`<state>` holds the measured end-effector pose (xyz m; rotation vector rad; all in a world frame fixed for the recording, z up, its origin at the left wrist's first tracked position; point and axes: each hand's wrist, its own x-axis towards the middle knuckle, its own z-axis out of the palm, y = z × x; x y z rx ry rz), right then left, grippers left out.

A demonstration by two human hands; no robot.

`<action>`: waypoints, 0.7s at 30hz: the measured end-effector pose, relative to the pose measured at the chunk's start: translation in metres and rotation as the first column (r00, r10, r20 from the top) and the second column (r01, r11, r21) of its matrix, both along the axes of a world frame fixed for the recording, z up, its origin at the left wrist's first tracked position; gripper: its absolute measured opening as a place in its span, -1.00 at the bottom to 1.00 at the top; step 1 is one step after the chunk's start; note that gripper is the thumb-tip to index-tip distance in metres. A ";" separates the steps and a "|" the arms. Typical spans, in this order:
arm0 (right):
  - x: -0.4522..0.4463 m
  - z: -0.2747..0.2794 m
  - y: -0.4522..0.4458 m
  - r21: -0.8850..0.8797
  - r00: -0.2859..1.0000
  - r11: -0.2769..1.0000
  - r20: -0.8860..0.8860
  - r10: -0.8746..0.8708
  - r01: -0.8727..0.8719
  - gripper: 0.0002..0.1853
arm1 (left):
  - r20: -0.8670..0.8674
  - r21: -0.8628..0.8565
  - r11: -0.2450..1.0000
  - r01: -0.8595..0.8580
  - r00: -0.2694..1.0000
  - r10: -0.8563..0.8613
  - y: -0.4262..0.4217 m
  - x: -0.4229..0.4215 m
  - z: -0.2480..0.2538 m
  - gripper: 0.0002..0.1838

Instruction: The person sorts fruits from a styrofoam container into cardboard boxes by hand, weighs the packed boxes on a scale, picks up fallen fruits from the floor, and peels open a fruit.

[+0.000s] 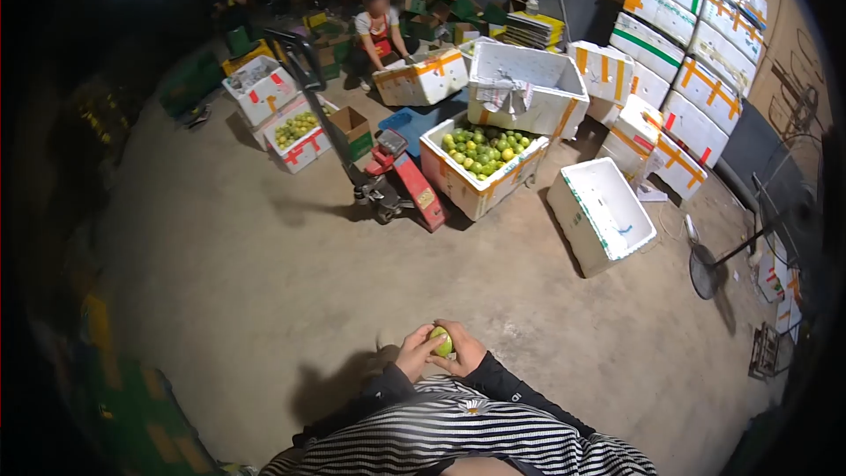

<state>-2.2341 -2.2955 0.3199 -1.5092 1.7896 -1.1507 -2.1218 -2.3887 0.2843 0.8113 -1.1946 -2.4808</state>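
A yellow-green citrus fruit [442,344] is held in front of my striped shirt, low in the middle of the view. Around its left side, my left hand [416,354] is closed with the fingers against the peel. My right hand [466,350] wraps it from the other side, and the fingertips of both hands nearly meet. Part of the fruit is hidden by my fingers. Dark sleeves cover both forearms.
Ahead stands a foam box [476,198] of similar fruit beside a red pallet jack [421,194]. An open foam box [577,225] sits to its right. A floor fan [705,269] stands far right. Behind, a person [377,31] crouches at another foam box [423,84].
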 end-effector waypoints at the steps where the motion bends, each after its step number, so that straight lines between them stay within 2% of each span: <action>1: -0.007 -0.003 -0.007 -0.018 0.999 0.999 0.003 -0.035 0.035 -0.35 | -0.009 -0.002 0.999 0.042 0.999 -0.042 -0.009 -0.009 -0.005 -0.73; 5: -0.037 -0.001 -0.055 -0.075 0.980 0.977 -0.002 -0.201 0.200 -0.35 | 0.000 -0.028 0.966 0.256 0.967 -0.256 -0.076 -0.060 0.009 -0.72; 9: -0.061 -0.008 -0.131 -0.101 0.910 0.905 0.036 -0.412 0.414 -0.37 | -0.098 -0.116 0.898 0.425 0.894 -0.436 -0.160 -0.109 0.007 -0.74; 12: -0.078 -0.016 -0.207 -0.143 0.885 0.880 -0.053 -0.463 0.453 -0.38 | -0.088 -0.107 0.888 0.448 0.885 -0.457 -0.233 -0.135 0.006 -0.69; 13: -0.081 -0.015 -0.229 -0.142 0.878 0.877 -0.081 -0.472 0.458 -0.36 | -0.049 -0.199 0.858 0.474 0.869 -0.492 -0.256 -0.141 0.010 -0.68; 16: -0.089 0.010 -0.284 -0.103 0.857 0.853 -0.002 -0.514 0.512 -0.36 | -0.111 -0.110 0.836 0.537 0.829 -0.547 -0.318 -0.155 0.031 -0.66; 17: -0.094 0.015 -0.297 -0.102 0.854 0.849 0.009 -0.520 0.518 -0.33 | -0.128 -0.130 0.832 0.540 0.823 -0.554 -0.333 -0.161 0.028 -0.60; 21: -0.107 0.016 -0.333 -0.130 0.822 0.823 -0.071 -0.565 0.553 -0.34 | -0.129 -0.061 0.756 0.652 0.746 -0.654 -0.375 -0.182 0.027 -0.48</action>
